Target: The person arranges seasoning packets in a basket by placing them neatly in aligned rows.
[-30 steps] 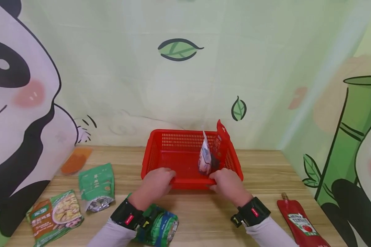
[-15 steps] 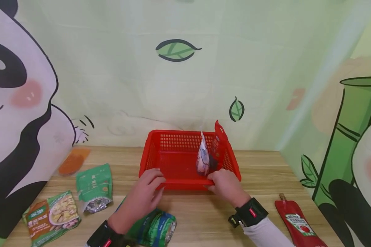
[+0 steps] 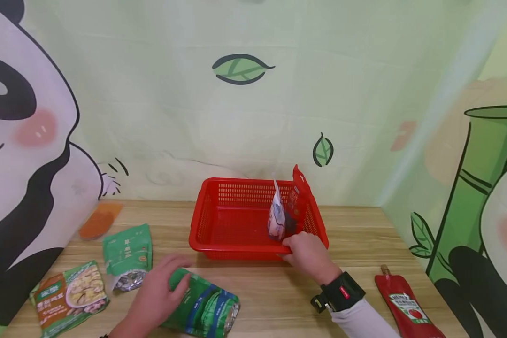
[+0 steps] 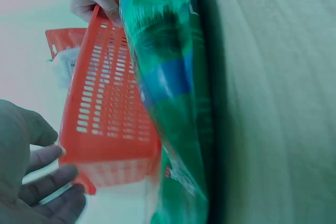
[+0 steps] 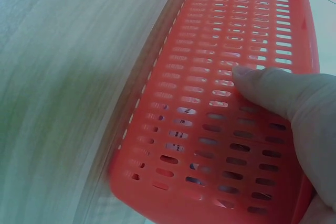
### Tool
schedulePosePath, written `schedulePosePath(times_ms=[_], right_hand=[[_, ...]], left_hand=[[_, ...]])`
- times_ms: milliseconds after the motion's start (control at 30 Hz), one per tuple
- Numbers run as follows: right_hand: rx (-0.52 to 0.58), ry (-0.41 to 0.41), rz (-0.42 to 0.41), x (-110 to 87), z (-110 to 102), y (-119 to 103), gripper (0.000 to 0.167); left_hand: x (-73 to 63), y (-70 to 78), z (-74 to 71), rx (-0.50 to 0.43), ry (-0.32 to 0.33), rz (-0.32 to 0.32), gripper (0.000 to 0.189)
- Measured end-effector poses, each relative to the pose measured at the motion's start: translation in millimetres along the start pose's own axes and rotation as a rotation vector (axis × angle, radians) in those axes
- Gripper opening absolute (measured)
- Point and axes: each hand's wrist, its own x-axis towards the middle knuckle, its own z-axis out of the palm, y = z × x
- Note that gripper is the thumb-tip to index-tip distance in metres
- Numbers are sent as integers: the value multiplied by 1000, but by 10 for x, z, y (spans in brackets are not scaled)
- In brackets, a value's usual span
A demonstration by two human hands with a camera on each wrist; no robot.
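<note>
- By the right hand, the front rim of the red, rectangular, slotted plastic basket was gripped at about 4 o'clock from the basket's centre; the thumb was laid along the slotted outer wall.
- The left hand was held well spread, thumb apart from the loosely bent fingers, with nothing grasped; in the left wrist view, a gap was seen between it and the shiny green-and-blue foil pouch.
- That pouch was laid at 7 o'clock from the basket, on the pale wood-grain tabletop.
- Inside the basket, toward 3 o'clock, a slim white-and-pink packet and a tall red bag were stood side by side.
- At 4 o'clock, a dark-red spouted ketchup pouch was placed well apart.
</note>
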Motion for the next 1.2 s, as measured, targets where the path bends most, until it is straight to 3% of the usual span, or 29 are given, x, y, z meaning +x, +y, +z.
schedulePosePath(times_ms=[200,400,633,767,867,1000,1200], right_hand=[[18,-12,7,-6,-13,-5,15],[16,-7,6,-20,-2,-11,16],[21,-13,17,-11,-23,-12,17],[2,-14,14,-9,-6,2,18],[-7,-4,12,-14,8,11,18],[-7,-2,15,-14,3,13,19],[-8,-13,15,-9,-6,4,18]], left_hand=[[-42,-182,-20,4,-63,-163,29],[-63,-334,-50,-1,-170,-314,43],[-2,-478,-86,-160,-254,-468,55],[40,-568,-108,-213,-289,-502,54],[87,-625,-140,-226,-320,-479,50],[160,-683,-152,-181,-338,-438,41],[255,-698,-104,-106,-355,-448,40]])
